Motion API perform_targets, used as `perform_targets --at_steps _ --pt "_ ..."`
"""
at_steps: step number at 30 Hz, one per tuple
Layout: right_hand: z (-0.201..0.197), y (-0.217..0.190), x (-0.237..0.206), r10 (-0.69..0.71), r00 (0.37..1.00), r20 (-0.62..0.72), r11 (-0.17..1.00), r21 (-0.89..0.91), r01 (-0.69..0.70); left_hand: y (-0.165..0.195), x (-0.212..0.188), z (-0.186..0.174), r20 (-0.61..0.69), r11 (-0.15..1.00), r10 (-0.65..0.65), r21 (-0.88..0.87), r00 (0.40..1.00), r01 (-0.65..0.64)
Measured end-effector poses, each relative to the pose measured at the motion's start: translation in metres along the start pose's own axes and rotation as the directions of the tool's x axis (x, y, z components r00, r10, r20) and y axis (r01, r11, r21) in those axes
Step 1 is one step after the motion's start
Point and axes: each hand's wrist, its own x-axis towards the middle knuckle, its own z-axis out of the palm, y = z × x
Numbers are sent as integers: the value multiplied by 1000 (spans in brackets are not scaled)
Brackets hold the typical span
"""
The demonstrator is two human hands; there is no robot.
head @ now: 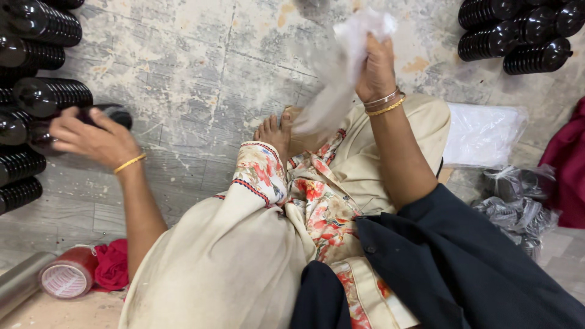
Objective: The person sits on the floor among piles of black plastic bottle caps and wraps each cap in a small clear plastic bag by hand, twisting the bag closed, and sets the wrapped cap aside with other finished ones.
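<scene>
- Lying at frame left, the black ribbed bottle (109, 114) points its long axis rightward, grasped by the left hand (91, 139).
- Right hand (376, 67), upper centre, clenches a clear plastic bag (341, 73), seemingly empty.

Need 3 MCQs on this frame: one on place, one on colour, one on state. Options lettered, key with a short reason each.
1. Where does the roll of red tape lie?
A. on the floor at lower left
B. on the lap
C. on the bottle stack at upper right

2. What colour are the stacked ribbed bottles?
A. white
B. black
C. green

3. What is the right hand doing?
A. resting flat on the floor
B. gripping a clear plastic bag, raised
C. hanging empty

Key: 1 A, the tape sits on the floor beside a red cloth. 2 B, both stacks are glossy black. 3 B, the fingers close on the clear plastic bag above the foot.
</scene>
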Motion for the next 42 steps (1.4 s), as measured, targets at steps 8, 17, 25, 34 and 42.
perform_targets --at_steps 8,17,25,34,42 --pt "52 22 -14 -29 996 80 988 -150 41 118 -22 57 164 868 257 -473 952 -152" --pt "83 33 -39 -136 987 91 874 -458 163 239 -31 18 165 674 492 -693 855 -254" --pt "86 54 -45 -232 935 267 756 -555 346 290 -50 -34 154 469 616 -860 773 -203" --pt "66 80 -48 69 979 190 991 -124 -45 283 -59 -27 252 153 633 -968 732 201" --pt "28 63 -5 -9 983 186 991 -132 34 273 -60 -39 649 216 591 -700 479 681"
